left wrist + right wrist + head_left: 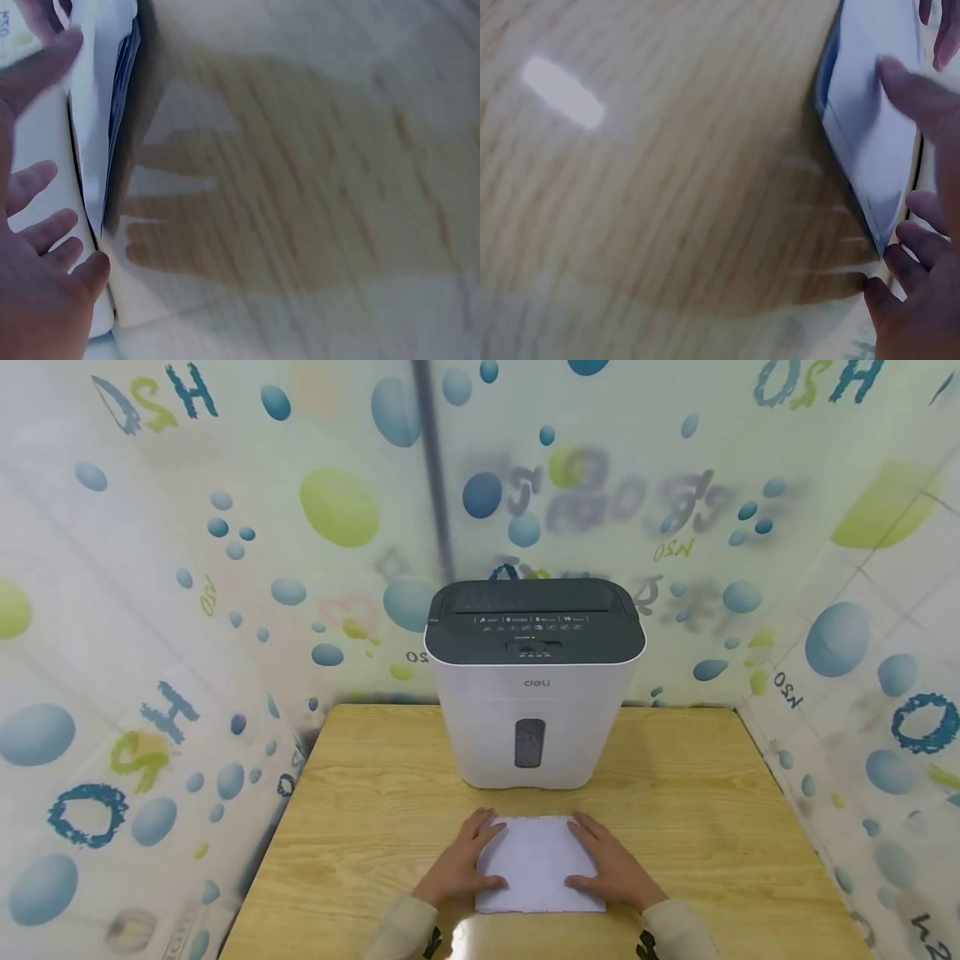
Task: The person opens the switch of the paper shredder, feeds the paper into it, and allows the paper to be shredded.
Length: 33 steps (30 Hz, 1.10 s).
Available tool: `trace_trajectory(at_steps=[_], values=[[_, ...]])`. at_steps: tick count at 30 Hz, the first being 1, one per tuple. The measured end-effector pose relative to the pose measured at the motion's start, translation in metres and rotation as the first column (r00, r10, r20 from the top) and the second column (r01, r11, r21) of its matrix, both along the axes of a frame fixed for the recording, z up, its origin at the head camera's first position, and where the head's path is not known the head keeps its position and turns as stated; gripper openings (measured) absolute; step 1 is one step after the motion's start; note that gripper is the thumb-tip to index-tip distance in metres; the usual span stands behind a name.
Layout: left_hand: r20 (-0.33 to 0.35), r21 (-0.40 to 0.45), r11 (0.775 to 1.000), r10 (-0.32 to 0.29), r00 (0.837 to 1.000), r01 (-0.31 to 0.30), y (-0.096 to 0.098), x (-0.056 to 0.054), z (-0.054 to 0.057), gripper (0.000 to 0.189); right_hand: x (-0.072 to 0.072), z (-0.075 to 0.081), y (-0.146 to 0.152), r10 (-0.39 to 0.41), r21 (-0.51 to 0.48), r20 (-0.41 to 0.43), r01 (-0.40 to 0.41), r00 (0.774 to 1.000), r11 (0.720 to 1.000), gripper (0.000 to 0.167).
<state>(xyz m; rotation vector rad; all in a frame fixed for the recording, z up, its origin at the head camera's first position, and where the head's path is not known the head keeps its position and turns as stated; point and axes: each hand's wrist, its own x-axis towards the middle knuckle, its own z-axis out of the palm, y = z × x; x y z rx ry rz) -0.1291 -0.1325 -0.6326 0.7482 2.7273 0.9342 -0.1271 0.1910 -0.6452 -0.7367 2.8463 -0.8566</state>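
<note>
From the head view I saw a white paper stack [538, 862] lying flat on the wooden bench [360, 810], just in front of a white shredder [534, 681] with a dark grey top. My left hand [465, 860] gripped the stack's left edge, fingers on top and thumb at the near side; my right hand [611, 864] gripped the right edge the same way. The stack looked plain, roughly square, its near edge slightly ragged.

In the left wrist view the paper [101, 112] showed edge-on, its sheets bowed up off the bench [315, 187], with my left fingers [45, 67] curled over them.

In the right wrist view the paper [874, 112] was lifted at its edge, casting a shadow on the bench [667, 187]; my right fingers [915, 90] pressed on top, others tucked under the corner.
</note>
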Motion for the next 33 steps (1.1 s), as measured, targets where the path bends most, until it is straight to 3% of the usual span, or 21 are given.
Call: trace_trajectory(at_steps=[8,14,21,26,29,33], values=[[-0.065,-0.032,0.998,-0.06,0.996,0.058,0.004,0.004,-0.007,0.082,0.002,0.001,-0.005,-0.023,0.047,0.007,0.023,1.0,0.999,0.088],[-0.079,-0.037,0.998,-0.06,0.995,0.057,0.004,0.006,-0.007,0.077,0.006,0.007,-0.007,-0.022,0.047,0.028,0.021,0.999,0.999,0.084],[-0.075,-0.038,0.998,-0.057,0.996,0.054,0.004,0.004,-0.006,0.076,0.01,0.01,-0.01,-0.036,0.039,-0.033,0.037,0.999,0.999,0.08],[-0.082,-0.037,0.998,-0.046,0.996,0.043,0.004,0.003,-0.006,0.076,0.007,0.012,-0.017,-0.108,-0.058,0.051,0.111,0.993,0.992,0.085],[-0.088,-0.04,0.999,-0.036,0.995,0.033,0.004,0.003,-0.007,0.078,0.003,0.013,-0.019,-0.18,-0.096,0.122,0.192,0.976,0.977,0.085],[-0.093,-0.045,0.999,-0.025,0.995,0.021,0.004,0.003,-0.009,0.088,-0.004,0.016,-0.019,-0.276,-0.172,0.212,0.313,0.938,0.934,0.057]])
